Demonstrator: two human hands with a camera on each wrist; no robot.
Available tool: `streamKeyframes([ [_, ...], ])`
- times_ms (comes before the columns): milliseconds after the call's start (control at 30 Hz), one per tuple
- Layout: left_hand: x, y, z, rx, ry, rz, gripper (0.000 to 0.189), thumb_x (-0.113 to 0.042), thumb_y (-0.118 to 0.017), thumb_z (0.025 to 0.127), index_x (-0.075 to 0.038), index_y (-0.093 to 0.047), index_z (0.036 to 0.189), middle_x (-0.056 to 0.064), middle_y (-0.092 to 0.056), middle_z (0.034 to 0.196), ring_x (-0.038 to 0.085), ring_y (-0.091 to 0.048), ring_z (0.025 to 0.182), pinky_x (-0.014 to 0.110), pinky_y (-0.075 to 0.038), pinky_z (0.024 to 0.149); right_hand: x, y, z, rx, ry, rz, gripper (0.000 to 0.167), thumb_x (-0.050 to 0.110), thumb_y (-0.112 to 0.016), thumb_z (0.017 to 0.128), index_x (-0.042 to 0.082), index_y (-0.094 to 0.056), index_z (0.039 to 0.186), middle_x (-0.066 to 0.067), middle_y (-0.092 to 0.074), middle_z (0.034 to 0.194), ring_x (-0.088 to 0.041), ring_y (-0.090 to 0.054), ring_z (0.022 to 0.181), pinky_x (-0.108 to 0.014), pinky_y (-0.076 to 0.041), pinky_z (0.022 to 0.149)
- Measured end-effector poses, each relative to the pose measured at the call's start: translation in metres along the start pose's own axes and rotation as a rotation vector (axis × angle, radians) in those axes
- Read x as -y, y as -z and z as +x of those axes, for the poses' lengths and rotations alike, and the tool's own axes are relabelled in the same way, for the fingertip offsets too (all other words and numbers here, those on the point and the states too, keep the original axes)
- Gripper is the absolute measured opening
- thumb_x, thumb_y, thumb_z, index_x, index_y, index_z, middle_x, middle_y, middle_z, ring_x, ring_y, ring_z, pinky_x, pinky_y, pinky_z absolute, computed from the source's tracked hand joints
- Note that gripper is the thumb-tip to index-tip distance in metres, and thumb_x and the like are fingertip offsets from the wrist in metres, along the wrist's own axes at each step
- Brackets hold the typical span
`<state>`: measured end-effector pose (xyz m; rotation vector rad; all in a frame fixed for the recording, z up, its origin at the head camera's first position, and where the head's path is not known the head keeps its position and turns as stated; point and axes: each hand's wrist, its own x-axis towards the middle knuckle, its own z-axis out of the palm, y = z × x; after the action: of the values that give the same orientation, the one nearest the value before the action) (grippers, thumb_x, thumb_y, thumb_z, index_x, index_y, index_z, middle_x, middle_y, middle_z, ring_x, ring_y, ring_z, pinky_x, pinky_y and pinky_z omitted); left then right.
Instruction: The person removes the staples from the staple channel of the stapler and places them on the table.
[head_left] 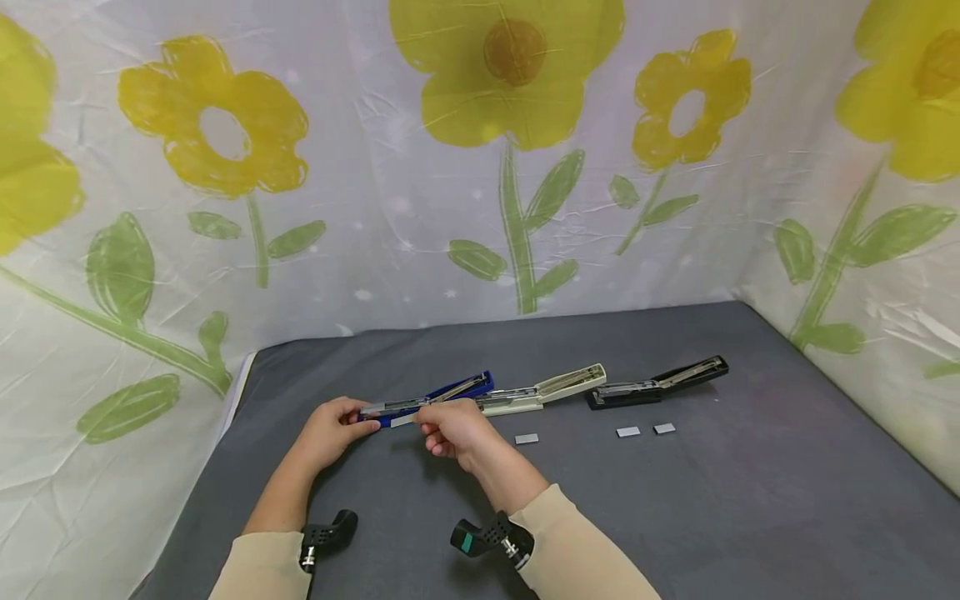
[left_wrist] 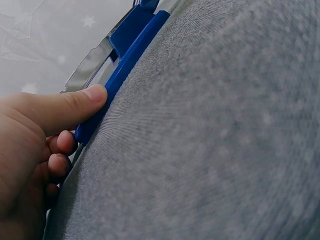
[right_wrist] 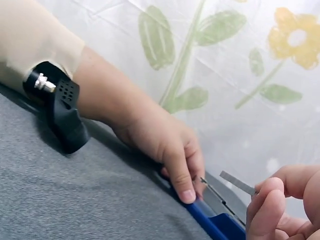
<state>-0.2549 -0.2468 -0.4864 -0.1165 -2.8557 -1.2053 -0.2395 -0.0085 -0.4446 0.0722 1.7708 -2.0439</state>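
Note:
A blue stapler (head_left: 459, 388) lies opened out on the grey cloth, its top swung back and its metal staple channel exposed. My left hand (head_left: 330, 432) grips the stapler's front end, thumb (left_wrist: 95, 95) on the near side of the blue base (left_wrist: 131, 55). Between thumb and fingertips my right hand (head_left: 463, 433) pinches a strip of staples (right_wrist: 237, 182), holding it just in front of the stapler's channel. In the right wrist view the strip stands apart from the channel, pointing toward the left hand.
To the right, a cream stapler (head_left: 572, 383) and a black stapler (head_left: 693, 375) also lie opened out. Short staple strips rest before them: one strip (head_left: 527, 438) near the cream stapler, a second strip (head_left: 628, 432) and a third strip (head_left: 664, 428) near the black one. A flowered curtain (head_left: 360, 250) hangs behind.

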Motion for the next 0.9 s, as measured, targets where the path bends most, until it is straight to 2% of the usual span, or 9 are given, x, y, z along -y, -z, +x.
streamKeyframes([
  [333, 0.003, 0.0, 0.002, -0.002, -0.021, 0.016, 0.031, -0.022, -0.082, 0.09, 0.0, -0.076, 0.112, 0.003, -0.051, 0.081, 0.018, -0.047, 0.073, 0.032, -0.035, 0.064, -0.011, -0.006, -0.005, -0.029, -0.028, -0.128, 0.021, 0.004, -0.071, 0.088, 0.007, -0.063, 0.069, 0.003, -0.052, 0.055, -0.004, -0.044, 0.042, -0.016, -0.035, 0.039],
  [533, 0.003, -0.001, 0.003, -0.006, -0.02, 0.013, 0.031, -0.02, -0.082, 0.09, 0.0, -0.076, 0.112, 0.004, -0.051, 0.08, 0.019, -0.046, 0.073, 0.032, -0.035, 0.064, -0.016, -0.01, -0.005, -0.032, -0.033, -0.192, 0.014, 0.002, -0.07, 0.09, -0.001, -0.07, 0.076, 0.003, -0.053, 0.054, -0.004, -0.042, 0.04, -0.017, -0.031, 0.038],
  [767, 0.003, 0.0, 0.003, 0.003, -0.038, 0.023, 0.03, -0.019, -0.08, 0.091, 0.001, -0.075, 0.112, 0.004, -0.051, 0.08, 0.019, -0.046, 0.072, 0.033, -0.035, 0.063, -0.02, -0.014, -0.004, -0.071, -0.005, -0.245, 0.011, -0.001, -0.067, 0.091, -0.005, -0.073, 0.082, 0.003, -0.052, 0.054, -0.005, -0.041, 0.04, -0.017, -0.031, 0.039],
  [900, 0.003, 0.0, 0.003, 0.005, -0.032, 0.013, 0.03, -0.018, -0.08, 0.091, 0.001, -0.075, 0.113, 0.004, -0.051, 0.08, 0.019, -0.046, 0.072, 0.033, -0.035, 0.063, -0.02, -0.014, -0.004, -0.089, -0.001, -0.316, 0.02, 0.001, -0.069, 0.091, 0.001, -0.07, 0.071, 0.003, -0.051, 0.052, -0.006, -0.04, 0.04, -0.019, -0.03, 0.039],
])
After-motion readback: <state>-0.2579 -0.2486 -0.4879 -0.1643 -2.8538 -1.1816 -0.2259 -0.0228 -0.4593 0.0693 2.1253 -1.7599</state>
